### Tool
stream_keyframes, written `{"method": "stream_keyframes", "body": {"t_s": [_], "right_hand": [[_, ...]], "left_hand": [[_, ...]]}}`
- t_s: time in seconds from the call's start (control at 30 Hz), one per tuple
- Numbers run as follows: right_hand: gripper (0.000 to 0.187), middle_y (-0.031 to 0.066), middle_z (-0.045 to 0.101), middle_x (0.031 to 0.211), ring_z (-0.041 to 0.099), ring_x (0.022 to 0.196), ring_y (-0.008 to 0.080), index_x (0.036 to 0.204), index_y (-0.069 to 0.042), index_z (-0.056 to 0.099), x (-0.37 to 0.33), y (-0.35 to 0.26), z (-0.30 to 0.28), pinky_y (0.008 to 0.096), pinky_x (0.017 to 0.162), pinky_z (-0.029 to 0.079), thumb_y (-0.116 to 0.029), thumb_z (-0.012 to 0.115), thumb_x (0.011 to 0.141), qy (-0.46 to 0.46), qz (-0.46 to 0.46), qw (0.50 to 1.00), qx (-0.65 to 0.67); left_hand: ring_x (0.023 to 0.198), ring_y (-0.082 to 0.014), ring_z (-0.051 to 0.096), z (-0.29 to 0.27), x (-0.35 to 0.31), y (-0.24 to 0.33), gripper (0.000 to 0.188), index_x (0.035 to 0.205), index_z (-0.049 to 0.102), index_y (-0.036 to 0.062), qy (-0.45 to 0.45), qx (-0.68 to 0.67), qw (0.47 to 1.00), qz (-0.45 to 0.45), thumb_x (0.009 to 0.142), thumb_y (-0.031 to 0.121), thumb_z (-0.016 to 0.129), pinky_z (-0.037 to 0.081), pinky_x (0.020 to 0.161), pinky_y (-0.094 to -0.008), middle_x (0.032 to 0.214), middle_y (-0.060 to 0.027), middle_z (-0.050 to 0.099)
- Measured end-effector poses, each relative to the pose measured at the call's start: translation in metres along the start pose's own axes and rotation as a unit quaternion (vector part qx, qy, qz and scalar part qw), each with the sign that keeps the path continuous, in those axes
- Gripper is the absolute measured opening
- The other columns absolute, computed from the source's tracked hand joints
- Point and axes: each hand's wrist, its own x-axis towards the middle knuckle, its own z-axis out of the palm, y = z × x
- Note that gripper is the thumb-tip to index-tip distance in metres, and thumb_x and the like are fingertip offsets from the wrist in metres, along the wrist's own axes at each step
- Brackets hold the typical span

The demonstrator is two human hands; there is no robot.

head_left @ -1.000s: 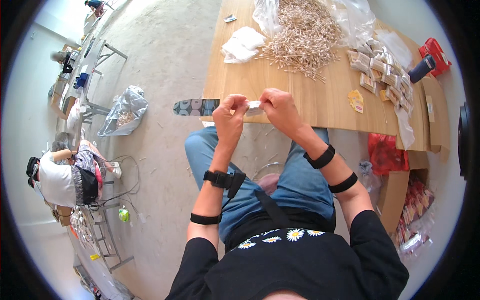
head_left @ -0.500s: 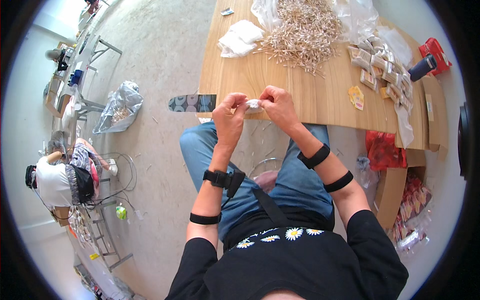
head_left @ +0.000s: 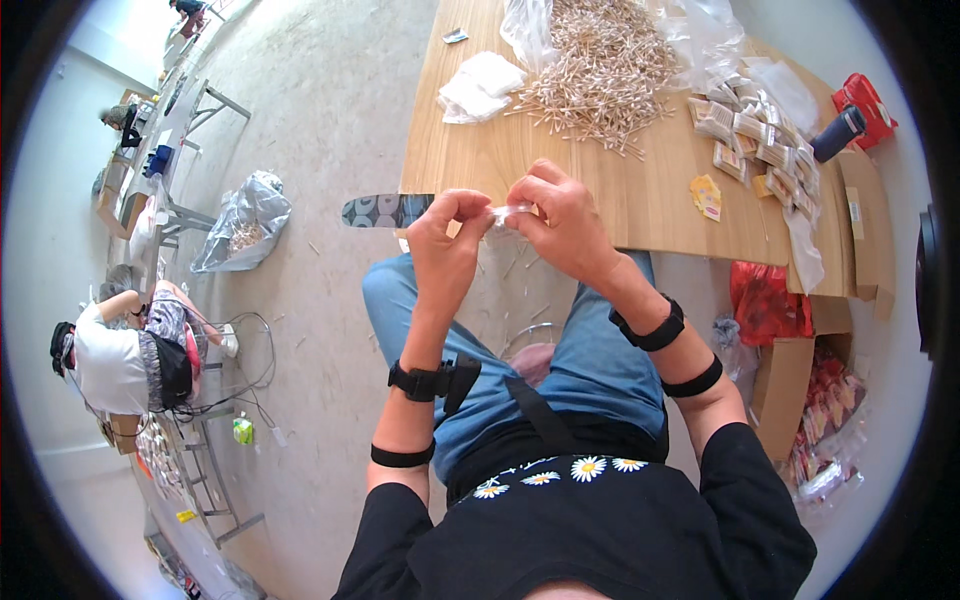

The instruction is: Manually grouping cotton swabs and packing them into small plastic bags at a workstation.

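Note:
My left hand [head_left: 447, 238] and my right hand [head_left: 562, 222] meet over the near edge of the wooden table [head_left: 640, 210]. Each pinches one side of a small clear plastic bag [head_left: 512, 210], stretched between the fingertips. Most of the bag is hidden by the fingers, so I cannot tell whether anything is in it. Beyond the hands lies a large heap of cotton swabs [head_left: 600, 75]. A stack of flat white plastic bags [head_left: 480, 88] is left of the heap. Yellow printed cards [head_left: 706, 197] lie to the right of my right hand.
Filled swab packs [head_left: 750, 130] pile up at the right, near a dark blue bottle [head_left: 838, 134] and a red package [head_left: 866, 108]. A cardboard box [head_left: 785, 395] stands below. On the floor at left sits a grey plastic sack [head_left: 250, 220]; a person [head_left: 110, 355] sits farther left.
My right hand has turned and risen a little, and my left hand has shifted slightly left. The plastic, bunched before, is now drawn out between the fingertips.

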Motion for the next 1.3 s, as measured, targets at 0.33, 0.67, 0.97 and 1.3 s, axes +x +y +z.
{"method": "stream_keyframes", "body": {"t_s": [0.33, 0.67, 0.97, 1.3], "right_hand": [[0.007, 0.0163, 0.054, 0.08, 0.058, 0.076, 0.0373, 0.075, -0.002, 0.056, -0.006, -0.031, -0.014, 0.0474, 0.069, 0.046, -0.004, 0.06, 0.079, -0.05, -0.094, 0.993, -0.054], [0.009, 0.0153, 0.053, 0.08, 0.056, 0.074, 0.0371, 0.079, -0.001, 0.056, -0.023, -0.06, -0.03, 0.0474, 0.066, 0.044, -0.004, 0.064, 0.079, -0.026, -0.147, 0.983, -0.106], [0.008, 0.0141, 0.055, 0.08, 0.057, 0.073, 0.0354, 0.08, -0.002, 0.057, -0.025, -0.078, -0.044, 0.0461, 0.065, 0.045, -0.001, 0.064, 0.078, -0.024, -0.183, 0.98, -0.079], [0.008, 0.015, 0.056, 0.081, 0.057, 0.075, 0.0366, 0.084, -0.001, 0.057, -0.031, -0.084, -0.043, 0.0463, 0.066, 0.045, -0.002, 0.064, 0.081, -0.018, -0.145, 0.986, -0.08]], "left_hand": [[0.08, -0.0111, 0.064, -0.015, -0.018, 0.038, 0.016, 0.095, 0.069, -0.0008, -0.016, 0.073, 0.994, 0.08, 0.08, -0.005, 0.072, 0.052, 0.075, -0.0254, 0.085, -0.0055, 0.07], [0.082, -0.0304, 0.064, -0.014, -0.031, 0.073, 0.019, 0.1, 0.064, 0.0009, -0.065, 0.195, 0.935, 0.289, 0.082, -0.005, 0.066, 0.05, 0.072, -0.0381, 0.086, -0.0136, 0.066], [0.081, -0.0291, 0.065, -0.019, -0.042, 0.086, 0.026, 0.107, 0.059, 0.0006, -0.115, 0.086, 0.979, 0.148, 0.083, -0.006, 0.065, 0.052, 0.074, -0.0382, 0.087, -0.0138, 0.065], [0.084, -0.032, 0.065, -0.018, -0.041, 0.095, 0.028, 0.109, 0.06, 0.0022, -0.086, 0.199, 0.921, 0.323, 0.084, -0.007, 0.065, 0.051, 0.074, -0.0393, 0.09, -0.0137, 0.066]]}}
